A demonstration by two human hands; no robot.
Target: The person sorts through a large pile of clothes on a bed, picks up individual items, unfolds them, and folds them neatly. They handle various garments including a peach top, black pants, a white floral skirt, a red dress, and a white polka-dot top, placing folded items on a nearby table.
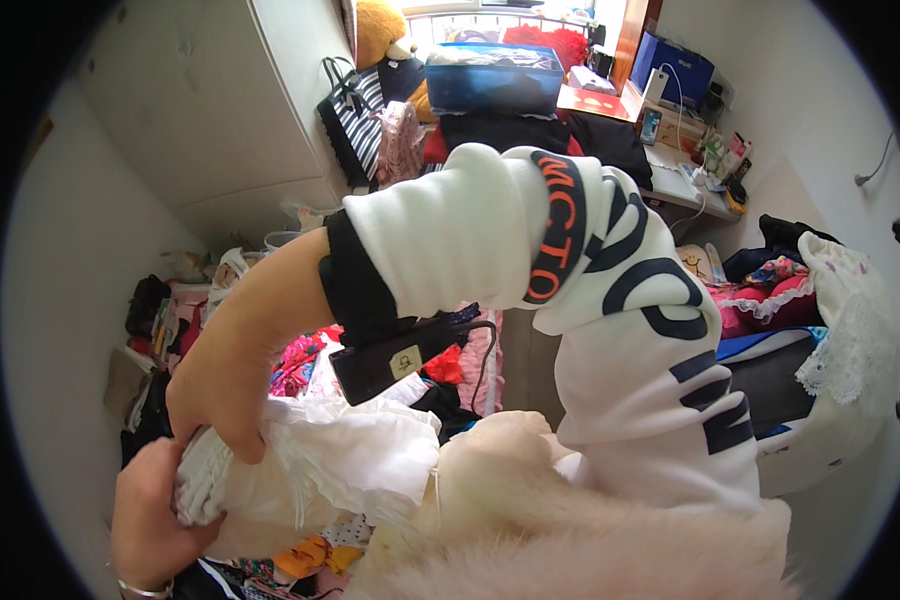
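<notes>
My right arm, in a white sleeve with dark lettering, bends across in front of me to the left. My right hand [221, 386] grips the gathered edge of a white cloth garment [352, 450] from above. Just below it, my left hand [154, 502] pinches the same bunched edge, thumb and fingers around it. A bracelet circles the left wrist. From the hands the garment extends right, towards a cream fluffy item [510, 465] close to my body. Strapped at my right wrist is a black device [390, 364] with a cable.
Piled clothes [300, 367] lie beneath my arm, with an orange cloth [315, 555] lower down. A blue storage bin [495, 79] stands by the window. A cluttered desk [675, 169] is at the back right. More clothes [772, 300] and a lace-trimmed cover [847, 345] are at right.
</notes>
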